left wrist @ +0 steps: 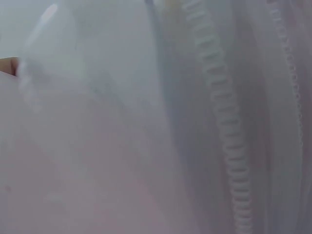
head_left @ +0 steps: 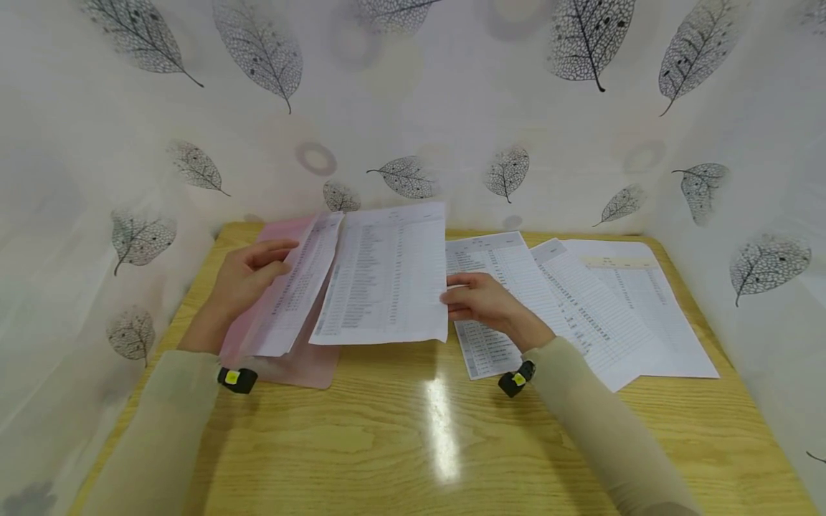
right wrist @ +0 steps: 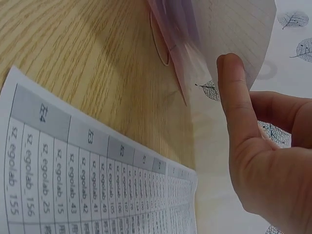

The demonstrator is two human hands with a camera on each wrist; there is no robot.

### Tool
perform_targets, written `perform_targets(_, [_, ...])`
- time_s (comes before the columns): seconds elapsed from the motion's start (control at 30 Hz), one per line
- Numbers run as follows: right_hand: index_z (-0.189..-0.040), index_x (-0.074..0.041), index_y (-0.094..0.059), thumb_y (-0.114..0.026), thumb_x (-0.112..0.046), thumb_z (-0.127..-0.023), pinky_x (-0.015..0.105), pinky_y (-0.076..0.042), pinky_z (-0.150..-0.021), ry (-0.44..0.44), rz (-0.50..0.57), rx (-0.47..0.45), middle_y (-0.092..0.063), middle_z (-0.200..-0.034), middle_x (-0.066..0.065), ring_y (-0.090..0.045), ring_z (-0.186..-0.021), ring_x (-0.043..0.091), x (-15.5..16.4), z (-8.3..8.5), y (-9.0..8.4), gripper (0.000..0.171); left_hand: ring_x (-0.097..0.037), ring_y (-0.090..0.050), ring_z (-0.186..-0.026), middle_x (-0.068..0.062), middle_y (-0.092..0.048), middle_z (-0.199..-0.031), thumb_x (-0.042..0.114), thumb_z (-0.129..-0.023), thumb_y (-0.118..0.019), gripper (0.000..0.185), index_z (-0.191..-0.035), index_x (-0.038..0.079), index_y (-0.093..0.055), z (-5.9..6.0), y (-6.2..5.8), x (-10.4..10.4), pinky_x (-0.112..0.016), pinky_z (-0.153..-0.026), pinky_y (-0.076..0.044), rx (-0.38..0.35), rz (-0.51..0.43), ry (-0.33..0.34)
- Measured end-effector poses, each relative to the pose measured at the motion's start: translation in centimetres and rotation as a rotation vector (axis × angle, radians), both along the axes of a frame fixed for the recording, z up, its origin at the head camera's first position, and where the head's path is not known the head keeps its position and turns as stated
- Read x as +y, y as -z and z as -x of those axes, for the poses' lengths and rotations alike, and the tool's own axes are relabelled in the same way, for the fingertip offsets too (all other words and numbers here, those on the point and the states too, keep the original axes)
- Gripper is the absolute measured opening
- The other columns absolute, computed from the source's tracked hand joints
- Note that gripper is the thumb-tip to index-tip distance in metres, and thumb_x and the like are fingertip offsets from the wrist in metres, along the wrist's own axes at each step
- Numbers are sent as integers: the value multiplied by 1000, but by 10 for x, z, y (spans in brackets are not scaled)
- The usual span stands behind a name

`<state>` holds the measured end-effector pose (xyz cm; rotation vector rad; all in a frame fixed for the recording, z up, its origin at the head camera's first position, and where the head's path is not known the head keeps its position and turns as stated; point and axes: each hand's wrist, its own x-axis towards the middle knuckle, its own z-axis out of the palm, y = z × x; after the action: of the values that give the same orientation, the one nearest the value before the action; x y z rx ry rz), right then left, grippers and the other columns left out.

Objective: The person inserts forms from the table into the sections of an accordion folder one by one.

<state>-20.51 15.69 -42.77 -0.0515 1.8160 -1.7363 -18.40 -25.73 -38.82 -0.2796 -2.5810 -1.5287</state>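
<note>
Currently right hand (head_left: 485, 301) is pinching the printed sheet (head_left: 385, 276) by its edge; left hand (head_left: 248, 276) is gripping the pink folder (head_left: 303, 362) beside that sheet.

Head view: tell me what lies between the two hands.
Two printed sheets: the lifted sheet pinched by the right hand, and a narrower sheet by the left hand, over a pink folder.

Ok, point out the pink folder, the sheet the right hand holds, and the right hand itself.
pink folder (head_left: 303, 362): head view, bare lower corner on the table.
held sheet (head_left: 387, 279): head view, middle of the printed page.
right hand (head_left: 484, 301): head view, back of the hand at the sheet's right edge.
</note>
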Motion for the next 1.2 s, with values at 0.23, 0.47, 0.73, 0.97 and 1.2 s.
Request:
perform_targets(0.23, [-151,10,-44,-60,0,-101,29,-63,-80,-19,19,4,-75,-101,1,-76,-87,13,-9,-2,-1,53,19,-61,-105,-4,-73,-130,2,-98,-65,36,-134,-2,-69,1,0,0,-7,-87,-50,6,-1,4])
perform_targets(0.47, [-147,11,-50,-59,0,-101,32,-64,-83,-42,26,10,-76,-101,3,-76,-86,14,-21,-5,-1,48,20,-60,-104,-23,-68,-135,0,-98,-64,37,-135,-4,-68,2,0,0,-6,-87,-50,14,-6,9])
perform_targets(0.73, [-145,11,-52,-61,-1,-100,35,-64,-85,-64,23,35,-76,-112,13,-76,-89,16,-29,-14,-6,47,21,-59,-103,-30,-66,-135,-2,-98,-63,37,-134,-4,-68,0,-2,2,-5,-86,-49,17,-12,10])
perform_targets(0.97, [-144,10,-53,-62,-2,-100,43,-63,-91,-85,-13,75,-76,-117,18,-76,-89,18,-27,-24,-12,47,20,-60,-103,-9,-73,-129,-1,-98,-64,38,-136,-3,-68,-4,-2,4,-5,-87,-49,16,-6,-6])
perform_targets(1.2, [-143,10,-54,-62,-1,-100,40,-64,-87,-89,5,78,-73,-123,27,-77,-90,20,-34,-26,-3,46,19,-61,-104,10,-72,-122,1,-98,-65,37,-135,-2,-69,-9,-1,6,-6,-87,-49,11,-15,-18])
